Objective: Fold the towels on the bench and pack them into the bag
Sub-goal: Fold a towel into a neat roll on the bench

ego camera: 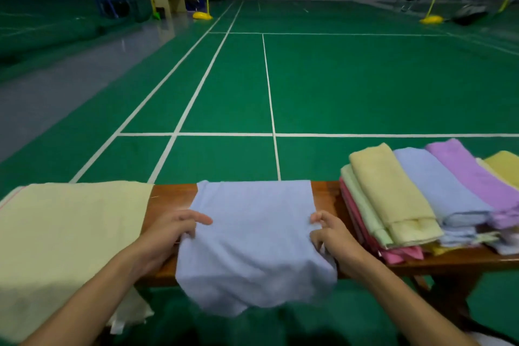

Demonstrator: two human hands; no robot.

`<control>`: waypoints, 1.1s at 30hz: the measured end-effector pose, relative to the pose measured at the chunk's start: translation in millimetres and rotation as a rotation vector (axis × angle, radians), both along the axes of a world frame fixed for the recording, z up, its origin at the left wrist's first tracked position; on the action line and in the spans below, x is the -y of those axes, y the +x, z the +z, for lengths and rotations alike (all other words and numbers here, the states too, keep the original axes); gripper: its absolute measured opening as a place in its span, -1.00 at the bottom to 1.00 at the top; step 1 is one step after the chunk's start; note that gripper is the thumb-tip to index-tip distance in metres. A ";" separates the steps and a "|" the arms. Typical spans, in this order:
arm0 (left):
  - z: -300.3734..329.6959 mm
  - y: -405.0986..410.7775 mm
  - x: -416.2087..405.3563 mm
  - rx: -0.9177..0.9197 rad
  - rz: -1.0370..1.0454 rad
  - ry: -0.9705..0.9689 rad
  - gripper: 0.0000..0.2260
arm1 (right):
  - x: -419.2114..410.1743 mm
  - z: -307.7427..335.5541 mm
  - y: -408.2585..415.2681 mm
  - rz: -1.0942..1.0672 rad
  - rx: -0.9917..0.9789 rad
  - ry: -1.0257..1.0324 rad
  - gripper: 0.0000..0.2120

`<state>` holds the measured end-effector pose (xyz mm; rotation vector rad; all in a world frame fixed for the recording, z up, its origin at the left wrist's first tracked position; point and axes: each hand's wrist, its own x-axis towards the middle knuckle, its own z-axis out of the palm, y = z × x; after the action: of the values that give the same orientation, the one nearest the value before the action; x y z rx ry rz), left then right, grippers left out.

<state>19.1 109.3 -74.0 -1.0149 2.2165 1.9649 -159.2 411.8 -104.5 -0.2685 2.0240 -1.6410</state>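
Nearest the lens, my two forearms run up and inward to the pale blue towel [252, 233], which lies across the wooden bench [168, 199] with its near portion hanging off the front edge. Left hand [171, 233] pinches the towel's left edge, thumb and forefinger closed on the cloth; right hand [328, 236] grips the right edge, fingers curled into the fabric. Both hands sit level and equally near — the towel spans between them, its long axis running away from me, far edge flat at the bench's back. I judge the coming fold to carry the near half forward onto the far half. To my left, touching the bench, a yellow cloth [64, 239] lies spread; to my right a stack of folded towels [415, 199] rests on the bench, just beside the right hand. No bag is in view — beyond lies a green court floor [365, 78] with white lines
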 end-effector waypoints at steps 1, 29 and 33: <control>-1.1 0.2 0.3 0.000 -0.011 0.001 -0.73 | -3.9 -1.5 0.4 0.066 0.007 0.019 -0.46; 28.5 -6.8 32.2 -0.308 0.169 -0.005 -0.84 | 0.0 33.6 -17.4 0.023 0.062 -0.239 -0.88; 41.5 -7.7 34.7 -0.379 0.192 -0.019 -0.74 | -2.7 47.8 -19.4 0.063 -0.002 -0.273 -0.72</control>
<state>11.4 74.6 -32.5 -0.9564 2.3994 2.3997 -178.6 414.4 -56.7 -0.4261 1.7716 -1.8759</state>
